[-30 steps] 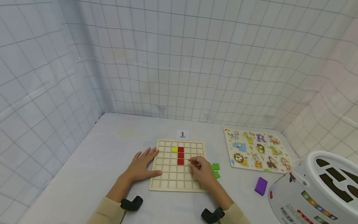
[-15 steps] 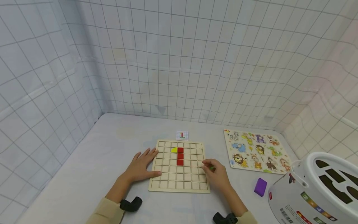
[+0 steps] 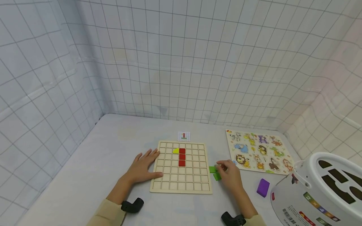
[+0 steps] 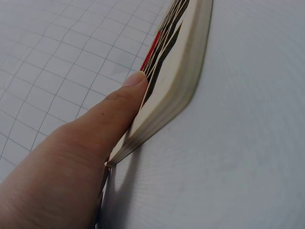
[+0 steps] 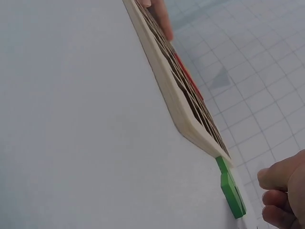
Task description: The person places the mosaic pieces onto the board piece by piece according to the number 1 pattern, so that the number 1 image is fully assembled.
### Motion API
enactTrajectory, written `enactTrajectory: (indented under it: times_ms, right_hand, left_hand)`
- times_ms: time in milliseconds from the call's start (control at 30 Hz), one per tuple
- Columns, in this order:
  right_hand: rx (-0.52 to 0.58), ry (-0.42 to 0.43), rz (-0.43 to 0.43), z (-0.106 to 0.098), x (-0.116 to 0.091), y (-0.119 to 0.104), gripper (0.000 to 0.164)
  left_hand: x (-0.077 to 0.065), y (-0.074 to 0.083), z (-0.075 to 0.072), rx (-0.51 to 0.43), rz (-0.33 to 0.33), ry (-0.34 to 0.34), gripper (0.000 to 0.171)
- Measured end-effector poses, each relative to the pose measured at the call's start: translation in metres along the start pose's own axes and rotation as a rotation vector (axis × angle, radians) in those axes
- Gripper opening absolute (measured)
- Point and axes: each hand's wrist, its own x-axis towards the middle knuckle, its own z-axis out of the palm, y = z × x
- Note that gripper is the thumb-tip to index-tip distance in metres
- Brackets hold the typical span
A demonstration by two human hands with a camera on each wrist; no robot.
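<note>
A square wooden grid board (image 3: pixel 181 191) lies mid-table, with three red tiles (image 3: pixel 182 157) in a column and a yellow piece (image 3: pixel 176 151) left of the top one. My left hand (image 3: pixel 143 169) lies spread at the board's left edge, its thumb resting on the rim, as the left wrist view also shows. Right of the board, my right hand (image 3: pixel 230 175) is over green tiles (image 3: pixel 216 177), with its fingers loosely bent. In the right wrist view, the thumb (image 5: pixel 276 174) and bent fingers appear beside the green tiles (image 5: pixel 232 195), with nothing visible between them.
A small printed card (image 3: pixel 184 136) lies behind the board. An animal puzzle board (image 3: pixel 257 152) is at the right, with a purple block (image 3: pixel 263 187) in front of it. A white lidded bucket (image 3: pixel 294 201) stands at the far right. Checked cloth walls (image 3: pixel 181 62) enclose the table.
My right hand has moved right, from above the grid board beside the red tiles to the green tiles outside it. My left hand has stayed at the board's edge.
</note>
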Motion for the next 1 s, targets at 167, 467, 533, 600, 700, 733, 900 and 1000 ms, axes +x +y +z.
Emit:
enactTrajectory:
  times_ms: [167,467,533,600,700,733,900,1000]
  right_hand:
    - [-0.051,-0.012,0.01,-0.002,0.0,0.003,0.015]
    - [-0.085,-0.055,0.025,-0.001,-0.001,0.009,0.024]
    - [-0.09,-0.063,0.028,-0.001,-0.001,0.009,0.026]
    - [-0.091,-0.068,0.03,-0.001,-0.001,0.01,0.027]
    - [-0.089,-0.069,0.036,0.0,-0.001,0.011,0.027]
    - [-0.089,-0.069,0.039,0.0,-0.001,0.012,0.027]
    - [-0.061,-0.065,0.053,0.001,-0.001,0.012,0.025]
    - [-0.022,-0.063,0.066,0.001,-0.002,0.011,0.021]
  left_hand:
    - [0.001,-0.001,0.001,0.004,-0.009,-0.004,0.099]
    - [0.0,0.0,0.0,0.008,-0.01,-0.005,0.1]
    - [0.001,0.0,0.0,0.01,-0.013,-0.008,0.1]
    - [0.001,0.0,0.001,0.011,-0.014,-0.009,0.1]
    - [0.001,0.0,0.001,0.01,-0.018,-0.012,0.099]
    - [0.001,0.0,0.002,0.011,-0.017,-0.011,0.099]
    - [0.001,0.0,0.001,0.008,-0.014,-0.005,0.099]
    - [0.001,0.0,0.001,0.007,-0.011,-0.003,0.099]
